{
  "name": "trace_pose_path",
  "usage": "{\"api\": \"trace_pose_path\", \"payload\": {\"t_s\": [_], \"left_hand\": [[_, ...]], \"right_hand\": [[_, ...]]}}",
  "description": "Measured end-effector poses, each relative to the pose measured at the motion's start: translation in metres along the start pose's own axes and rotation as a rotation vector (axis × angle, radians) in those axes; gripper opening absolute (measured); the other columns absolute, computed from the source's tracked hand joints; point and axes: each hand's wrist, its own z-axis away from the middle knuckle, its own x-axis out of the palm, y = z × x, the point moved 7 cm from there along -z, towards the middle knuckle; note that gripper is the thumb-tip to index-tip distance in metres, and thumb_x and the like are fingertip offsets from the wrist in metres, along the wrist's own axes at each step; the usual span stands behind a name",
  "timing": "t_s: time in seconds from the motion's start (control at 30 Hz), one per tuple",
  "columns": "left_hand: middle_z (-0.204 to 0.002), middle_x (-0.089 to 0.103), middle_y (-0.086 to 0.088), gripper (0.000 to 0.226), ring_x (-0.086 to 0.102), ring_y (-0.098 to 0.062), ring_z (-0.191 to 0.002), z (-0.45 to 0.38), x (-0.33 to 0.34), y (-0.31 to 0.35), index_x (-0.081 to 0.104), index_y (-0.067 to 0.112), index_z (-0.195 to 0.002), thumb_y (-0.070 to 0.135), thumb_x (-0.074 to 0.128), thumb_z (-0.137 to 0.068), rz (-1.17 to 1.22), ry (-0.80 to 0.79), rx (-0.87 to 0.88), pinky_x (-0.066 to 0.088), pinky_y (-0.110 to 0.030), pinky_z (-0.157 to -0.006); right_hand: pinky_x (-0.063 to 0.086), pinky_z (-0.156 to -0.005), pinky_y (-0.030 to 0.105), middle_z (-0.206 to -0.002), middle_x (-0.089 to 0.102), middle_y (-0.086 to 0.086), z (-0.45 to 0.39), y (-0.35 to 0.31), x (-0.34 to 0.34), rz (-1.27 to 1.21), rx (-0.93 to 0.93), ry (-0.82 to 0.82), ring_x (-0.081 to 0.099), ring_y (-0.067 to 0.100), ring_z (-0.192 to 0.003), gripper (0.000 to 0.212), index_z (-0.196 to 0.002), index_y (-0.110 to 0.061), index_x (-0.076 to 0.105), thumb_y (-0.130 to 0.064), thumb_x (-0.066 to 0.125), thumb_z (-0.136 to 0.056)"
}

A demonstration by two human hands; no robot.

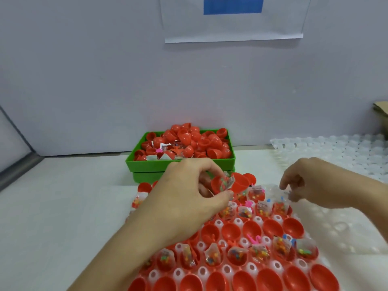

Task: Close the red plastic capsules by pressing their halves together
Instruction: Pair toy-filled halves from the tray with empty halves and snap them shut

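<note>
head view: an open red capsule with a packet poking out is pinched in the left hand just in front of the green bin, right hand fingers loosely curled, seemingly empty; the packet should be tucked in before the halves are pressed squarely.

From my feed I see only two bare forearms and hands. My left hand and my right hand wear no gloves, rings, watch or bands. No sleeve shows on either arm up to the frame edge. The fingers have short, plain, unpainted nails.
</note>
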Motion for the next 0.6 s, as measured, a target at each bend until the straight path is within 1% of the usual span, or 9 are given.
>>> {"api": "trace_pose_path", "payload": {"t_s": [0.03, 0.1, 0.17, 0.23, 0.3, 0.37, 0.4, 0.47, 0.6], "left_hand": [[-0.085, 0.063, 0.029, 0.015, 0.062, 0.001, -0.059, 0.0, 0.001, 0.001, 0.067, 0.035, -0.09, 0.033, 0.078, -0.08, 0.0, -0.015, 0.01, 0.054, -0.015, -0.061], [-0.078, 0.063, 0.024, 0.011, 0.058, 0.001, -0.054, 0.0, 0.002, 0.002, 0.067, 0.035, -0.088, 0.033, 0.075, -0.08, -0.014, -0.038, 0.034, 0.051, -0.015, -0.056], [-0.073, 0.063, 0.019, 0.01, 0.055, 0.001, -0.052, 0.0, 0.004, 0.003, 0.067, 0.035, -0.088, 0.033, 0.074, -0.081, -0.024, -0.058, 0.053, 0.048, -0.015, -0.053], [-0.073, 0.065, 0.014, 0.01, 0.054, 0.001, -0.053, 0.001, 0.006, 0.004, 0.068, 0.034, -0.089, 0.033, 0.074, -0.081, -0.02, -0.087, 0.063, 0.048, -0.015, -0.054], [-0.074, 0.066, 0.01, 0.012, 0.055, 0.0, -0.055, 0.001, 0.008, 0.005, 0.07, 0.033, -0.091, 0.033, 0.075, -0.08, -0.02, -0.103, 0.069, 0.051, -0.018, -0.056], [-0.075, 0.067, 0.009, 0.012, 0.059, -0.004, -0.059, 0.001, 0.01, 0.007, 0.07, 0.031, -0.09, 0.032, 0.076, -0.079, -0.013, -0.103, 0.077, 0.053, -0.024, -0.059], [-0.075, 0.068, 0.007, 0.012, 0.061, -0.006, -0.06, 0.001, 0.01, 0.008, 0.071, 0.03, -0.089, 0.031, 0.076, -0.078, -0.004, -0.105, 0.081, 0.054, -0.026, -0.06], [-0.074, 0.068, 0.004, 0.009, 0.061, -0.009, -0.06, 0.001, 0.011, 0.009, 0.071, 0.028, -0.086, 0.028, 0.075, -0.079, 0.018, -0.114, 0.09, 0.054, -0.029, -0.06], [-0.073, 0.069, 0.001, 0.009, 0.059, -0.011, -0.059, 0.001, 0.012, 0.011, 0.072, 0.026, -0.089, 0.026, 0.075, -0.081, 0.035, -0.119, 0.104, 0.053, -0.03, -0.059]], "right_hand": [[0.044, -0.06, 0.013, -0.062, 0.067, -0.025, 0.0, 0.003, -0.012, -0.012, -0.013, 0.056, 0.062, -0.007, -0.065, 0.031, -0.067, -0.041, 0.065, -0.016, 0.078, -0.079], [0.047, -0.06, 0.012, -0.058, 0.066, -0.024, 0.006, 0.001, -0.043, -0.049, -0.062, 0.246, 0.061, -0.005, -0.061, 0.032, -0.059, -0.042, 0.068, -0.017, 0.083, -0.074], [0.05, -0.061, 0.014, -0.059, 0.069, -0.019, 0.021, -0.013, -0.074, -0.258, -0.171, 0.47, 0.065, -0.002, -0.056, 0.022, -0.066, -0.043, 0.073, -0.026, 0.087, -0.068], [0.054, -0.069, 0.015, -0.068, 0.075, -0.012, 0.037, -0.042, -0.087, -0.714, -0.339, 0.481, 0.072, 0.002, -0.065, 0.02, -0.077, -0.037, 0.076, -0.039, 0.085, -0.058], [0.057, -0.073, 0.019, -0.074, 0.077, -0.003, 0.048, -0.078, -0.084, -0.983, -0.523, 0.385, 0.075, 0.012, -0.072, 0.024, -0.079, -0.026, 0.078, -0.036, 0.085, -0.058], [0.057, -0.07, 0.019, -0.075, 0.077, -0.002, 0.057, -0.108, -0.077, -0.978, -0.65, 0.337, 0.075, 0.012, -0.073, 0.013, -0.076, -0.019, 0.079, -0.021, 0.084, -0.065], [0.058, -0.069, 0.02, -0.074, 0.077, -0.003, 0.059, -0.116, -0.073, -0.941, -0.658, 0.334, 0.075, 0.011, -0.072, 0.009, -0.074, -0.017, 0.079, -0.012, 0.084, -0.067], [0.059, -0.069, 0.024, -0.071, 0.076, -0.005, 0.058, -0.12, -0.068, -0.818, -0.617, 0.368, 0.074, 0.009, -0.069, 0.019, -0.071, -0.018, 0.079, 0.001, 0.081, -0.071], [0.053, -0.067, 0.016, -0.069, 0.074, -0.013, 0.056, -0.116, -0.067, -0.507, -0.575, 0.439, 0.07, -0.001, -0.068, 0.035, -0.069, -0.029, 0.078, 0.005, 0.073, -0.078]]}}
